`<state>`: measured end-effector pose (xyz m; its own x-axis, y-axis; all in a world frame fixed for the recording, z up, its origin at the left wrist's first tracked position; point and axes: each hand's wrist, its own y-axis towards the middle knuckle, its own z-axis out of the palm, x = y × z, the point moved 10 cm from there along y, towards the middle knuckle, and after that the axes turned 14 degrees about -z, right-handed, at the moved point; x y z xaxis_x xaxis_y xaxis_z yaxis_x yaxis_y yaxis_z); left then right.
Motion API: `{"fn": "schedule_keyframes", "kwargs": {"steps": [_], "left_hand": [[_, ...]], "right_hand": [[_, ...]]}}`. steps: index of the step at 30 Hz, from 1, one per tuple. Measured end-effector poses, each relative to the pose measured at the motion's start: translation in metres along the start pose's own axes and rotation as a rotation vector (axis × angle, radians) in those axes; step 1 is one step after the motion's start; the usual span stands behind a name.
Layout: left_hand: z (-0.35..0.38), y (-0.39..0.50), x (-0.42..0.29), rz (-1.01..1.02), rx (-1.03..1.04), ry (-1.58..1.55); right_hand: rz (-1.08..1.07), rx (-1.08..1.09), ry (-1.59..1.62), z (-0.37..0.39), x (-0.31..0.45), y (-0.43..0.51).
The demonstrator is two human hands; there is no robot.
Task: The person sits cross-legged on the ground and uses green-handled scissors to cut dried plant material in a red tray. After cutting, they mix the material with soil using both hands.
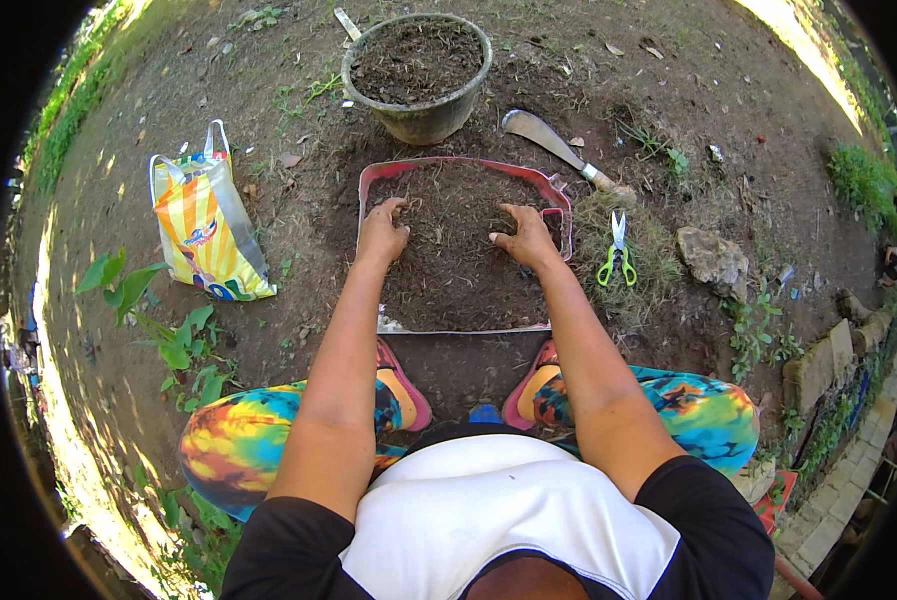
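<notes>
A shallow red-walled container filled with dark soil lies in front of my feet. Over its left side is my left hand, fingers apart and curled toward the soil, holding nothing. My right hand is above the right side, thumb and fingers spread, also without anything in it. Whether the fingertips touch the soil I cannot tell. Just beyond the container stands a round pot full of soil mixed with dry bits.
Right of the container lie a curved machete, green-handled scissors on dry grass, and a rock. At left stand a yellow-striped plastic bag and a leafy plant. A person is at the far right.
</notes>
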<state>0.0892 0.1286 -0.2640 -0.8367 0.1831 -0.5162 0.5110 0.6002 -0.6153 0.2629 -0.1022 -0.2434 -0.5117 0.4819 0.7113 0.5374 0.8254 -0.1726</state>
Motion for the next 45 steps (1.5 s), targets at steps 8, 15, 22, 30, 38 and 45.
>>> {"fn": "schedule_keyframes", "kwargs": {"steps": [8,15,22,30,38,45], "left_hand": [[0.074,-0.067,-0.006,0.070,-0.224,0.218],[0.032,-0.052,-0.019,0.172,-0.489,0.056],[0.057,0.009,-0.128,0.438,-0.263,0.220],[0.046,0.052,-0.062,0.132,0.091,0.511],[0.010,0.052,-0.034,0.139,0.111,0.590],[0.016,0.035,-0.081,0.257,-0.143,0.434]], "right_hand": [[0.029,0.064,-0.256,0.069,0.010,-0.061],[0.142,-0.178,-0.198,0.022,-0.007,-0.043],[0.044,-0.238,-0.091,0.018,0.003,0.031],[-0.029,0.305,-0.164,0.063,0.036,0.069],[-0.349,0.055,0.159,0.029,0.038,0.023],[-0.190,-0.005,0.099,0.003,0.026,0.032]]}}
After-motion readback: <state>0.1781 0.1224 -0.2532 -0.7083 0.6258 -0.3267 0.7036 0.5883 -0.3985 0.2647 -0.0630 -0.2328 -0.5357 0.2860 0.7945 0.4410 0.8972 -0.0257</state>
